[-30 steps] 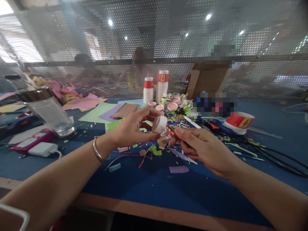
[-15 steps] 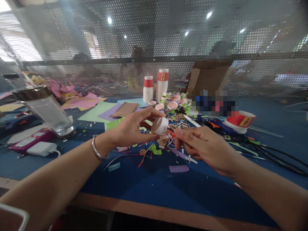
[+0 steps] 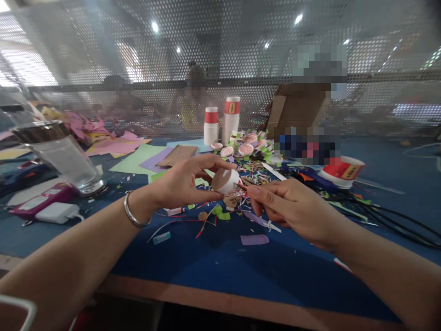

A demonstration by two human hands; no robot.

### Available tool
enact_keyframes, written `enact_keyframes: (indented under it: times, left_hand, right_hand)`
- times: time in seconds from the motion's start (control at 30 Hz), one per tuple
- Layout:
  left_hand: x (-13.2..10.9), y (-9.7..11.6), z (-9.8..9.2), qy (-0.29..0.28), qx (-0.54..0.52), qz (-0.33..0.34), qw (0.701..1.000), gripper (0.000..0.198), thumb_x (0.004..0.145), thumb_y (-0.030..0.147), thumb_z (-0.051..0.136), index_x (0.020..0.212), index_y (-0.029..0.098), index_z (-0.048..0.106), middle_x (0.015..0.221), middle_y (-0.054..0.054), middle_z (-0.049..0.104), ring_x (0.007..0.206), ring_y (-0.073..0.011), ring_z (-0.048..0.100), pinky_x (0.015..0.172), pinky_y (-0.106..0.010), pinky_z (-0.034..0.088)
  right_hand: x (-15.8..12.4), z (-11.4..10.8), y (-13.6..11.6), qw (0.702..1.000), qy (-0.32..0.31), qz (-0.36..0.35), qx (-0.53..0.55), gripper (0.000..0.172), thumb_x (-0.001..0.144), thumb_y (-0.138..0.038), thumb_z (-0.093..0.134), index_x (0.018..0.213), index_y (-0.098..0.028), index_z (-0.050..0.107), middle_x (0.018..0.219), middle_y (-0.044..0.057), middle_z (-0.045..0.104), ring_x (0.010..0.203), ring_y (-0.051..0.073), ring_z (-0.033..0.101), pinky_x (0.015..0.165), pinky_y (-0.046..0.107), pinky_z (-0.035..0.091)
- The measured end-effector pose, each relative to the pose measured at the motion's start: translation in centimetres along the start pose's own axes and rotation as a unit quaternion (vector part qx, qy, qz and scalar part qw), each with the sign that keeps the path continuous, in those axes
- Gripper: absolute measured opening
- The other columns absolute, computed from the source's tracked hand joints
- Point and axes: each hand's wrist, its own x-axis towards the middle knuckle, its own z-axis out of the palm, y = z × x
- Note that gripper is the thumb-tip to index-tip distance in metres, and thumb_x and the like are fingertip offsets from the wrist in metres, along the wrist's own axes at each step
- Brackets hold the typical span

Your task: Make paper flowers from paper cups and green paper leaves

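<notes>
In the head view, my left hand (image 3: 188, 181), with a silver bangle at the wrist, is closed around a short white paper cup base (image 3: 225, 181). Thumb and fingers grip it by its sides, tilted above the table. From the right, my right hand (image 3: 280, 200) grasps what look like small scissors (image 3: 243, 185). Their thin dark blades touch or nearly touch the cup base's right side; the handles are hidden in my fingers. Below and behind both hands lie paper scraps (image 3: 222, 214), thin strips and a purple piece (image 3: 255, 240).
Two stacks of paper cups (image 3: 231, 122) stand at the back beside decorated cup bases (image 3: 245, 150). A red-and-white cup (image 3: 342, 172) and black cables (image 3: 386, 216) lie right. Coloured sheets (image 3: 129, 158), a glass bottle (image 3: 67, 158) and a white charger (image 3: 57, 212) are left. A perforated screen (image 3: 144, 55) rises behind.
The cup base has turned slightly in my left hand and shifted a little left. My right hand has followed slightly left, the blades still at its side. The whole view has shifted slightly.
</notes>
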Motion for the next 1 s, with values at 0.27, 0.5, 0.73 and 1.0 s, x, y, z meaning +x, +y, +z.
enact_keyframes:
  times: [0.27,0.5,0.73,1.0]
  left_hand:
    - [-0.2,2.9,0.3,0.026,0.365,0.113,0.924,0.041,0.086,0.009,0.064,0.125,0.023,0.066,0.118,-0.011,0.068,0.114,-0.0273,0.063,0.099,-0.047,0.053]
    - [-0.1,1.6,1.4,0.089,0.262,-0.007,0.961,0.039,0.078,0.02,0.074,0.115,0.021,0.061,0.109,-0.007,0.065,0.099,-0.0222,0.062,0.082,-0.035,0.055]
    - [0.4,0.8,2.2,0.074,-0.074,-0.061,0.993,0.05,0.08,0.024,0.079,0.123,0.019,0.055,0.115,-0.008,0.064,0.091,-0.0158,0.068,0.079,-0.031,0.059]
    - [0.5,1.0,3.4,0.068,-0.153,-0.022,0.986,0.054,0.079,0.03,0.088,0.123,0.022,0.059,0.12,-0.009,0.066,0.099,-0.018,0.068,0.085,-0.031,0.06]
  right_hand:
    - [0.8,-0.3,1.0,0.996,0.035,0.005,-0.082,0.069,0.09,-0.079,0.057,0.054,-0.02,0.061,0.043,-0.003,0.039,0.042,0.009,0.034,0.043,0.026,0.022]
    - [0.7,0.1,0.7,0.998,0.051,0.04,-0.002,0.067,0.084,-0.082,0.061,0.059,-0.02,0.061,0.044,-0.007,0.031,0.042,0.007,0.021,0.042,0.027,0.015]
    - [1.0,0.2,0.9,0.984,0.099,0.048,0.141,0.058,0.082,-0.077,0.069,0.07,-0.02,0.065,0.051,-0.01,0.023,0.045,0.007,0.016,0.044,0.028,0.011]
    - [1.2,0.6,1.0,0.981,0.095,0.027,0.168,0.049,0.076,-0.065,0.083,0.08,-0.019,0.067,0.056,-0.008,0.038,0.047,0.006,0.024,0.043,0.026,0.013]
